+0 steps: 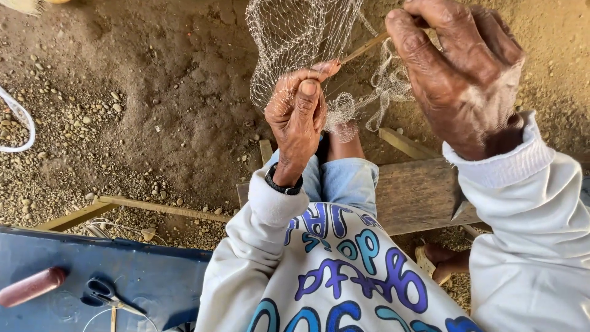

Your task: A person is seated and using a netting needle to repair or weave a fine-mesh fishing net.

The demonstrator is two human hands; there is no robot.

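soft, even daylight, faint shadows on the dirt (edges bowed by the wide lens), focus sharp.

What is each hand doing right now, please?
Left hand: closed, pinching the fine pale mesh fishing net.
Right hand: closed in a grip on a thin tan wooden netting needle.

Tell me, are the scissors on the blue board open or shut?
Shut, it seems: the scissors lie flat on the blue board, blades together in one thin point.
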